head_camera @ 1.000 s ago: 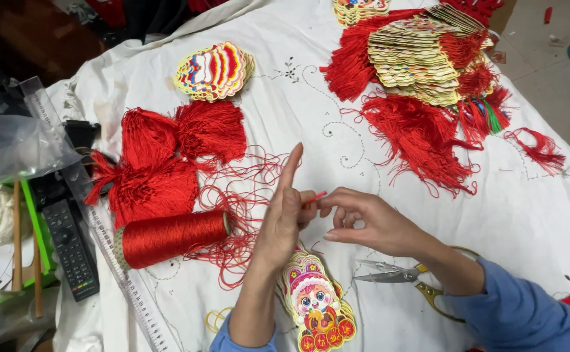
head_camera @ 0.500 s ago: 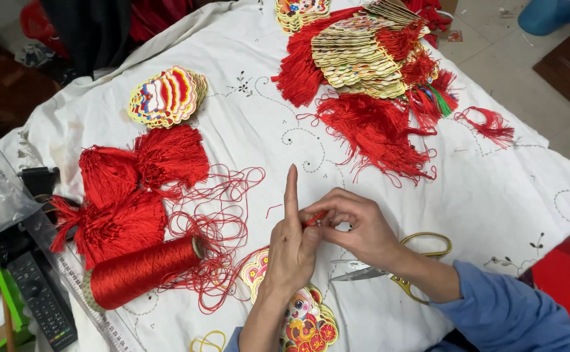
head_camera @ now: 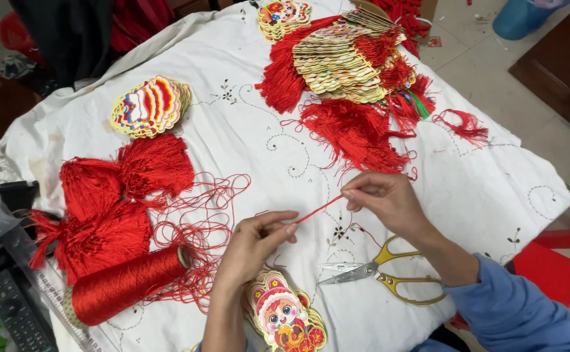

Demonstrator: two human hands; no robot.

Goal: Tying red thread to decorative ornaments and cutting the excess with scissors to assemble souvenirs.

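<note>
Head view: bench [head_camera: 494, 195] w/ white embroidered cloth, scanned L to R.
Far L: red thread spool [head_camera: 125, 283] lying on its side, loose thread tangled beside it; red tassel pile [head_camera: 119, 195] above; stack of colourful cutouts [head_camera: 149, 105] further up.
Change: 0.5 s ago both hands sat together, L index pointing up; now apart, w/ red cord [head_camera: 317, 210] stretched taut between them. Suggests a knot or loop being pulled tight.
Left hand [head_camera: 252, 244]: fingers curled, pinching cord's lower end, forearm rising from bottom edge.
Figure cutout [head_camera: 285, 318]: flat, just below L hand.
Scissors [head_camera: 379, 272]: gold handles, lying under R wrist.
Right hand [head_camera: 386, 199]: pinching cord's upper end, blue sleeve.
Top R: finished tasselled pieces [head_camera: 350, 72].
</note>
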